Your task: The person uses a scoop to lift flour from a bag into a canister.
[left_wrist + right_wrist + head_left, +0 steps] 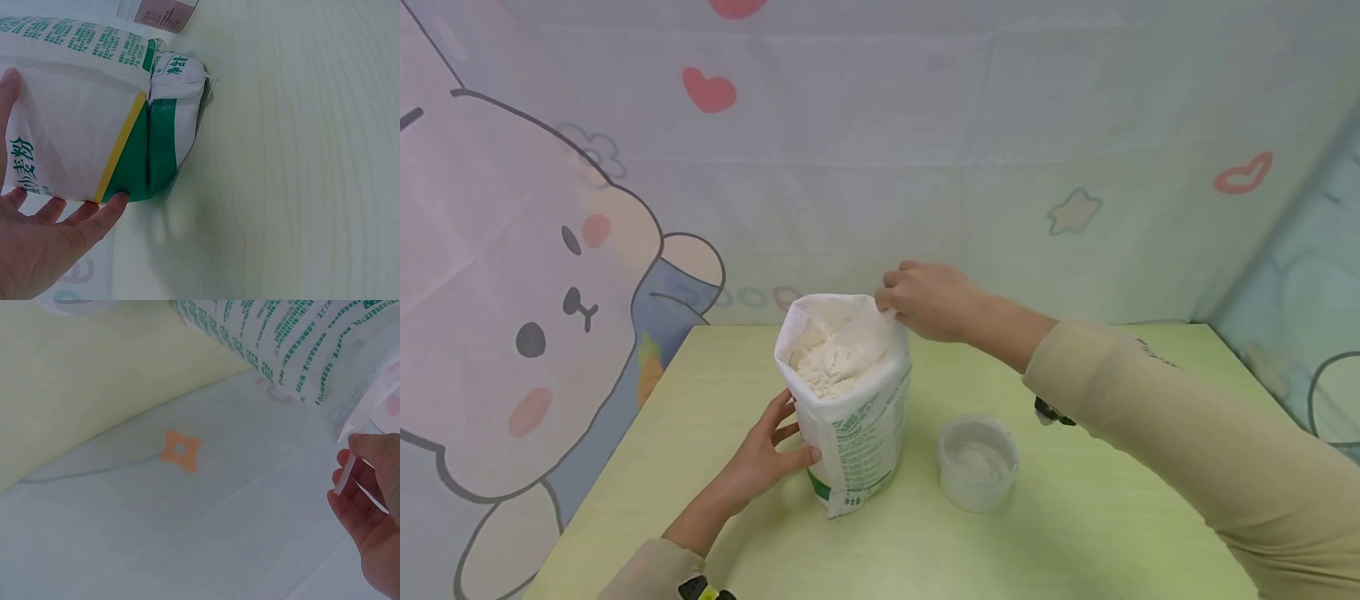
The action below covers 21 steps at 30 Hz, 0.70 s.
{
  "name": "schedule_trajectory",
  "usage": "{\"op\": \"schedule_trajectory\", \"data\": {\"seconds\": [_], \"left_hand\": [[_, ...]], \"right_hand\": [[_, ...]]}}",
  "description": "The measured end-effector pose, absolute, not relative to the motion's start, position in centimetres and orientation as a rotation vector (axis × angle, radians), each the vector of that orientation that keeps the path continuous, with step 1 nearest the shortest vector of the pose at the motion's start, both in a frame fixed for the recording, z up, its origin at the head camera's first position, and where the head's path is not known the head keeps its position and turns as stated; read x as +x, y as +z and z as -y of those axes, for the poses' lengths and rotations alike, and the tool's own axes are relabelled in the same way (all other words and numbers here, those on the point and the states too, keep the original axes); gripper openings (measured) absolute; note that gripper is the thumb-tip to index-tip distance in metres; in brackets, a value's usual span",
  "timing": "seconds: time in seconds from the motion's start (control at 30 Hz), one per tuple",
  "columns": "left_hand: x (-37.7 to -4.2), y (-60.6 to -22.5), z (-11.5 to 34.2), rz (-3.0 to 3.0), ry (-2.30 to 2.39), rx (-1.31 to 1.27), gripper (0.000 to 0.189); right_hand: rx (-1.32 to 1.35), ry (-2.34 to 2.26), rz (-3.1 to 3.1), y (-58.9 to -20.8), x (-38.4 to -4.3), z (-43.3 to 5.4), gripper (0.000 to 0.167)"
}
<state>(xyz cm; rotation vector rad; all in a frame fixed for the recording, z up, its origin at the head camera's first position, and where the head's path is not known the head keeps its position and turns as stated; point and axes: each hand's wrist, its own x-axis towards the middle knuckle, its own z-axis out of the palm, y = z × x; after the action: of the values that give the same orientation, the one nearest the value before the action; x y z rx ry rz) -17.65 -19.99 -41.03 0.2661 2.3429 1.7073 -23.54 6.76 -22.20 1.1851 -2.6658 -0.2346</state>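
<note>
A white flour bag (857, 442) with green print stands upright on the table, its top open and pale flour (835, 362) showing inside. My left hand (763, 462) grips the bag's lower left side, thumb on the front face. In the left wrist view, that hand's fingertips lie along the bag (69, 131) near its green and yellow base. My right hand (928, 300) pinches the right back of the bag's rim. In the right wrist view, a white strip (345, 475) shows between the fingers of my right hand (375, 506).
A translucent round tub (977, 479) with white powder in it stands just right of the bag. Both are on a pale yellow-green table (1097, 533). A printed cloth backdrop (865, 192) hangs behind the table's far edge.
</note>
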Motion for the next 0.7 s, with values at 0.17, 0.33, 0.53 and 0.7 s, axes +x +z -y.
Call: {"op": "schedule_trajectory", "data": {"seconds": [0.17,0.33,0.53,0.7], "left_hand": [[-17.6,-40.9,20.0,-2.338,1.712,0.285,0.091],[-17.6,-41.0,20.1,-2.34,1.712,0.277,0.091],[-17.6,-40.9,20.2,-2.336,1.715,0.26,0.091],[-17.7,-41.0,20.2,-2.34,1.706,0.257,0.092]], "right_hand": [[1.175,-0.144,2.704,-22.1,-23.7,-7.3,0.02],[1.175,-0.048,2.729,-22.1,-23.8,-7.8,0.018],[1.16,0.016,2.762,-21.8,-23.7,-8.0,0.017],[1.143,0.057,2.802,-21.7,-23.6,-8.2,0.017]]}}
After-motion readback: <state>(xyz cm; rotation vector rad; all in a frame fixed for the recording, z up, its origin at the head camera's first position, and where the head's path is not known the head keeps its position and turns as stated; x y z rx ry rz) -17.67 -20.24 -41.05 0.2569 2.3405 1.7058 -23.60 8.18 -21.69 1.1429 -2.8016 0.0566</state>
